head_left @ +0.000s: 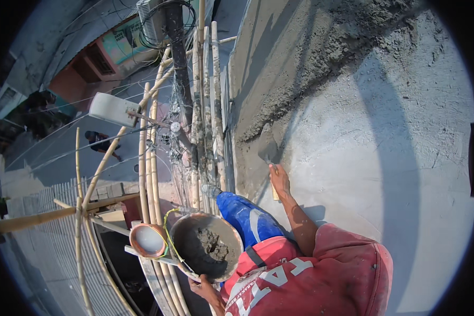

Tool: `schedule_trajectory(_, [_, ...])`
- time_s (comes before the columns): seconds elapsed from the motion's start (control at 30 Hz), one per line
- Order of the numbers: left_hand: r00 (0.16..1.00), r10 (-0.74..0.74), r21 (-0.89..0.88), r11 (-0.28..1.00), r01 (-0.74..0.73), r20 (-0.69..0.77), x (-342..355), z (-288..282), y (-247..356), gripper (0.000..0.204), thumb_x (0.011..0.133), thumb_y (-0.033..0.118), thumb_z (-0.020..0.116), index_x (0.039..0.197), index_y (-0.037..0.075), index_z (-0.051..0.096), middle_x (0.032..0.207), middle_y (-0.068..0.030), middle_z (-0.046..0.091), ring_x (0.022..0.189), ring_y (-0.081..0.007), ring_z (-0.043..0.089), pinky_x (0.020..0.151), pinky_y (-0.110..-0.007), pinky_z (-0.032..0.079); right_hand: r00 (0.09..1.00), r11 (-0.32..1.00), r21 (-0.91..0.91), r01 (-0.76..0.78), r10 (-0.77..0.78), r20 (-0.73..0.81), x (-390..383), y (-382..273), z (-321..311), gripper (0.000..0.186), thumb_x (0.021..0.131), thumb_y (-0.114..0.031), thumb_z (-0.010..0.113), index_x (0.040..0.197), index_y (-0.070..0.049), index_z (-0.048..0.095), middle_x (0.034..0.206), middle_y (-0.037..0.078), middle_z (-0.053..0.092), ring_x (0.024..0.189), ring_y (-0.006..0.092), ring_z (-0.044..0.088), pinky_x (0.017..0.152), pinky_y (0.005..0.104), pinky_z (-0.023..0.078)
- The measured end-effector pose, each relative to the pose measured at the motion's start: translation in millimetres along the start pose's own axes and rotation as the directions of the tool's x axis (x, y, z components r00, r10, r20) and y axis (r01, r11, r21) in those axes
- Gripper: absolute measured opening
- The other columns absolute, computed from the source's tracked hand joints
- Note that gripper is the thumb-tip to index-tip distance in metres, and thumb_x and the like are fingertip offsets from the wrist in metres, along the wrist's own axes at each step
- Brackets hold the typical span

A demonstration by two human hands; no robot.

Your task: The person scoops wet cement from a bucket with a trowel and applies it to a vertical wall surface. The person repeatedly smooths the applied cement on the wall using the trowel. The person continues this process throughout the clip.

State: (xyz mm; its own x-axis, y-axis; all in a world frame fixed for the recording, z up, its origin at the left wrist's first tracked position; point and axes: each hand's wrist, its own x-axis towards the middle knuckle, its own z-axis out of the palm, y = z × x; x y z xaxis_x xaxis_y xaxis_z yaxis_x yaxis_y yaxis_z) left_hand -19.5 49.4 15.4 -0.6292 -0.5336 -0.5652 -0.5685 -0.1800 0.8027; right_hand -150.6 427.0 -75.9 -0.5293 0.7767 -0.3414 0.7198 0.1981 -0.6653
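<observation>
My right hand [280, 179] is closed around the wooden handle of a trowel [267, 147], whose grey blade lies against the wall [342, 168] beside the lower tip of the wet mortar band [295, 95]. Low in the view, my left hand [204, 288] grips the near rim of a round bucket [183, 243]. A lump of grey mortar [216, 247] sits inside that bucket. Just left of it stands a smaller orange-rimmed pail [136, 243] with pale, cloudy liquid. A yellow-green cord [166, 224] runs along the bucket's left side.
Bamboo scaffold poles [146, 158] rise left of the wall, near a utility pole [179, 68] with tangled cables. A white lamp housing [113, 109] juts out there. Far below, a person [101, 143] is on the street. A corrugated roof [42, 242] spreads at lower left.
</observation>
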Motion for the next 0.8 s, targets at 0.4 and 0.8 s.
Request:
schedule_trajectory(0.4, [0.989,0.113,0.048,0.992,-0.118,0.1,-11,-11,15,0.017,0.067,-0.004,0.052,0.083,0.001,0.048,0.064,0.001,0.043,0.05,-0.0074,0.04,0.043,-0.023,0.033,0.629,0.915,0.347,-0.204,-0.149,0.763,-61,-132,-67,0.03,0.083,-0.032,0.059,0.082,-0.003,0.053,0.062,0.003,0.051,0.044,0.0114,0.05,0.04,0.0247,0.041])
schedule_trajectory(0.8, [0.985,0.171,0.002,0.985,-0.171,0.031,-8,-23,-8,0.015,0.068,-0.002,0.056,0.083,0.001,0.051,0.068,0.0019,0.047,0.056,-0.0065,0.041,0.049,-0.022,0.034,0.835,0.816,-0.18,0.549,-0.545,0.075,-77,-173,-134,0.034,0.079,-0.034,0.059,0.088,-0.001,0.056,0.071,0.018,0.06,0.064,0.0315,0.059,0.056,0.0369,0.046])
